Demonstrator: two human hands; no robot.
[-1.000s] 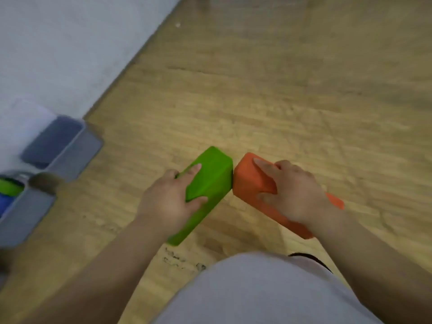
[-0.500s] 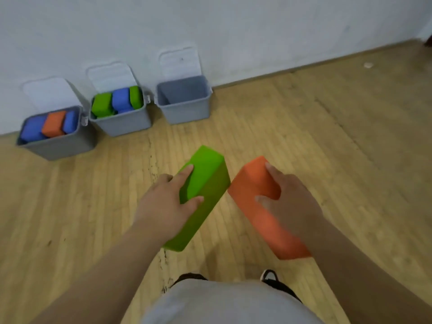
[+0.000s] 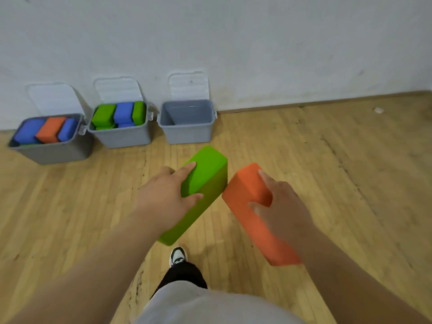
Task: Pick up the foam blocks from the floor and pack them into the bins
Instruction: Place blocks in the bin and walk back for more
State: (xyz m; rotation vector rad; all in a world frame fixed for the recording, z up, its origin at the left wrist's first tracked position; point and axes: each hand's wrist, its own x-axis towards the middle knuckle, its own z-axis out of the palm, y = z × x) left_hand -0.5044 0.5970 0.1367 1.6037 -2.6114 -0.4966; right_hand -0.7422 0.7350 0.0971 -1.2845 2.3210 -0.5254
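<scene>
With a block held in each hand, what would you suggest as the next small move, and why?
Probably a step toward the rightmost bin, bringing both blocks over it. The left hand grips the green block and the right hand grips the orange block. That bin looks empty, while the left bin and middle bin look nearly full.

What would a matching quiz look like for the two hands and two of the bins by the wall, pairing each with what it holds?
Things:
1. left hand
2. right hand
3. middle bin
4. rightmost bin

Holds:
A. long orange block
B. no blocks visible inside
C. long green block
D. packed green and blue blocks

Pairs: 1-C, 2-A, 3-D, 4-B
</scene>
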